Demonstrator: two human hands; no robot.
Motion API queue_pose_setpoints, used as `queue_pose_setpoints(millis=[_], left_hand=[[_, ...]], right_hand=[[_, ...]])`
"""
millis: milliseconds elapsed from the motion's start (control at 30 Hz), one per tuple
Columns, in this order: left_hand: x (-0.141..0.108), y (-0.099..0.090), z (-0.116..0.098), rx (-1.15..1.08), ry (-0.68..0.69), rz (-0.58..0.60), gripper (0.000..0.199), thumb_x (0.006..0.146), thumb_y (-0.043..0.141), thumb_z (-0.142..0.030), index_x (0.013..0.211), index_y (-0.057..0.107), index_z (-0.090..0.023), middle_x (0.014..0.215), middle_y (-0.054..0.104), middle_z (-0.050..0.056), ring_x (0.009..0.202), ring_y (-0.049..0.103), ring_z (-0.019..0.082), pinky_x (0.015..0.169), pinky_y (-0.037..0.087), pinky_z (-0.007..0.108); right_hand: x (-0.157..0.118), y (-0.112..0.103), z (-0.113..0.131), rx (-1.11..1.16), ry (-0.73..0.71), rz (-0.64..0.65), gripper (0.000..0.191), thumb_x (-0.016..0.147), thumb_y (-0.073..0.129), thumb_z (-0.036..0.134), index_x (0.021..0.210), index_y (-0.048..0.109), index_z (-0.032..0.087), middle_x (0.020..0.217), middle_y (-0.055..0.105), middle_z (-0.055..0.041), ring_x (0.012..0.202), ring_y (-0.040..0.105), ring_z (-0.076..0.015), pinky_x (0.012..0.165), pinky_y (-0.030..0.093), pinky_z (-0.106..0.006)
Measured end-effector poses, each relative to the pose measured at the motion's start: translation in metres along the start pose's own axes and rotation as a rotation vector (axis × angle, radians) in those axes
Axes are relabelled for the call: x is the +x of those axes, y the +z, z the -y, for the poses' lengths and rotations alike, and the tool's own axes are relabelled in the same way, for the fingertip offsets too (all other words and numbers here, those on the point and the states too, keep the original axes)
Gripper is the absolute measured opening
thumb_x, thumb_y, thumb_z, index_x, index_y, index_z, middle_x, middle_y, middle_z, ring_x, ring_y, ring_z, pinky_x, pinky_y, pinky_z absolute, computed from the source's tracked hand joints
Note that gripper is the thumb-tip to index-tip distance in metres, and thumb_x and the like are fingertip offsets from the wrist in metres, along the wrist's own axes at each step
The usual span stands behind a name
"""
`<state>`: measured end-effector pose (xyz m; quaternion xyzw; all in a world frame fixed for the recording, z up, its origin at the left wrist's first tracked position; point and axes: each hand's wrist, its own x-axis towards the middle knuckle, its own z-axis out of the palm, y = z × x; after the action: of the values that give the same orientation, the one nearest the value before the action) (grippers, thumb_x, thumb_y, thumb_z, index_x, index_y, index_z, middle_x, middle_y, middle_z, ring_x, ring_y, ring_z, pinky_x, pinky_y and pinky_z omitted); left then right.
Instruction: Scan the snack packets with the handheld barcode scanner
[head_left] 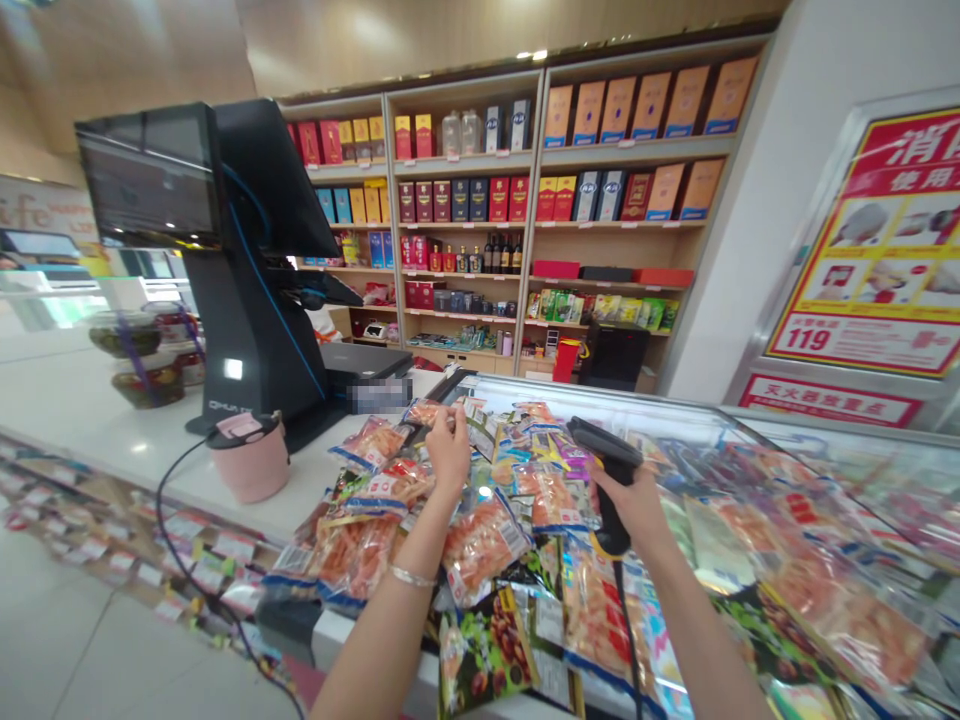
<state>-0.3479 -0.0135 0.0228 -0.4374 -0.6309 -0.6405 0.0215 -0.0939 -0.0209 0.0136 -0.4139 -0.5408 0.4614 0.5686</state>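
Note:
My right hand (626,500) grips a black barcode scanner (607,450), its head pointing left and its cable hanging down from the handle. My left hand (448,450) reaches in over the pile with its fingers pinched at the edge of a small snack packet (424,411). Just right of those fingers lies a greenish packet (480,428). Around and below both hands spreads a heap of plastic snack packets, among them a clear packet of orange-brown food (486,545). In front lies a dark green packet (486,655) with brown nuts pictured on it.
A black checkout terminal (255,300) stands on the white counter (142,450) at left. Beside it are a pink bin (249,462) and a cable (180,540) hanging off the edge. More packets lie on the glass case (795,460) at right. Stocked shelves (465,165) line the back wall.

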Motion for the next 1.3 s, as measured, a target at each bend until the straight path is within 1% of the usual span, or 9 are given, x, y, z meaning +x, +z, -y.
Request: queue_pose_setpoints(millis=[200, 433, 567, 667, 733, 867, 967, 1133, 1300], left_hand=[[0.002, 0.003, 0.005, -0.055, 0.015, -0.024, 0.028, 0.089, 0.044, -0.042, 0.076, 0.056, -0.02, 0.067, 0.065, 0.002, 0.063, 0.059, 0.015, 0.063, 0.038, 0.023], [0.0, 0.0, 0.001, -0.082, 0.047, -0.053, 0.029, 0.09, 0.043, -0.041, 0.076, 0.056, -0.02, 0.065, 0.064, 0.001, 0.061, 0.059, 0.014, 0.061, 0.039, 0.022], [-0.004, -0.003, -0.002, -0.079, 0.173, -0.054, 0.032, 0.091, 0.041, -0.043, 0.08, 0.058, -0.019, 0.061, 0.062, -0.001, 0.054, 0.055, 0.011, 0.056, 0.037, 0.021], [-0.008, -0.007, -0.008, -0.097, 0.292, -0.035, 0.032, 0.089, 0.047, -0.045, 0.078, 0.061, -0.018, 0.061, 0.063, -0.001, 0.054, 0.054, 0.009, 0.058, 0.038, 0.019], [-0.009, -0.009, -0.013, -0.117, 0.331, -0.025, 0.031, 0.087, 0.051, -0.044, 0.077, 0.064, -0.018, 0.063, 0.065, -0.001, 0.055, 0.055, 0.009, 0.06, 0.04, 0.019], [-0.009, -0.012, -0.019, -0.15, 0.334, -0.019, 0.029, 0.085, 0.055, -0.043, 0.075, 0.067, -0.018, 0.067, 0.068, 0.0, 0.059, 0.059, 0.01, 0.06, 0.042, 0.018], [-0.008, -0.012, -0.019, -0.135, 0.315, -0.023, 0.027, 0.083, 0.057, -0.041, 0.071, 0.068, -0.018, 0.066, 0.069, 0.001, 0.059, 0.06, 0.011, 0.059, 0.043, 0.019], [-0.008, -0.012, -0.02, -0.136, 0.315, -0.01, 0.025, 0.082, 0.058, -0.038, 0.07, 0.067, -0.018, 0.064, 0.068, 0.0, 0.056, 0.059, 0.01, 0.058, 0.042, 0.019], [-0.01, -0.013, -0.024, -0.158, 0.299, -0.02, 0.027, 0.082, 0.059, -0.039, 0.067, 0.066, -0.018, 0.06, 0.066, -0.001, 0.055, 0.058, 0.01, 0.058, 0.042, 0.019]], right_hand=[[-0.002, 0.002, 0.001, -0.032, 0.013, 0.02, 0.035, 0.062, 0.078, 0.043, 0.054, 0.057, 0.016, 0.045, 0.056, -0.0029, 0.036, 0.049, -0.0138, 0.038, 0.042, -0.026], [-0.002, 0.003, 0.0, -0.026, 0.008, 0.024, 0.036, 0.061, 0.078, 0.044, 0.054, 0.057, 0.016, 0.046, 0.056, -0.0027, 0.036, 0.049, -0.0141, 0.038, 0.042, -0.026], [-0.005, 0.005, 0.003, -0.075, -0.033, 0.041, 0.038, 0.062, 0.077, 0.047, 0.053, 0.057, 0.016, 0.044, 0.055, -0.0036, 0.036, 0.049, -0.0144, 0.039, 0.042, -0.026], [-0.012, 0.008, 0.009, -0.173, -0.134, 0.062, 0.041, 0.066, 0.072, 0.05, 0.049, 0.055, 0.017, 0.042, 0.054, -0.0041, 0.037, 0.05, -0.0147, 0.042, 0.043, -0.027], [-0.017, 0.011, 0.012, -0.272, -0.204, 0.039, 0.04, 0.069, 0.068, 0.051, 0.049, 0.055, 0.018, 0.042, 0.054, -0.004, 0.037, 0.05, -0.0153, 0.044, 0.044, -0.027], [-0.025, 0.015, 0.018, -0.536, -0.287, -0.066, 0.033, 0.067, 0.065, 0.05, 0.056, 0.061, 0.018, 0.046, 0.058, -0.0042, 0.045, 0.056, -0.02, 0.045, 0.045, -0.028], [-0.026, 0.02, 0.021, -0.685, -0.339, -0.095, 0.03, 0.063, 0.064, 0.048, 0.06, 0.064, 0.018, 0.052, 0.063, -0.005, 0.053, 0.062, -0.0239, 0.047, 0.045, -0.029], [-0.027, 0.025, 0.025, -0.737, -0.376, -0.14, 0.031, 0.06, 0.06, 0.048, 0.065, 0.066, 0.017, 0.059, 0.067, -0.0075, 0.06, 0.065, -0.0274, 0.052, 0.047, -0.031], [-0.026, 0.022, 0.025, -0.775, -0.32, -0.165, 0.036, 0.063, 0.058, 0.053, 0.059, 0.064, 0.018, 0.053, 0.064, -0.0088, 0.055, 0.064, -0.0276, 0.05, 0.046, -0.031]])
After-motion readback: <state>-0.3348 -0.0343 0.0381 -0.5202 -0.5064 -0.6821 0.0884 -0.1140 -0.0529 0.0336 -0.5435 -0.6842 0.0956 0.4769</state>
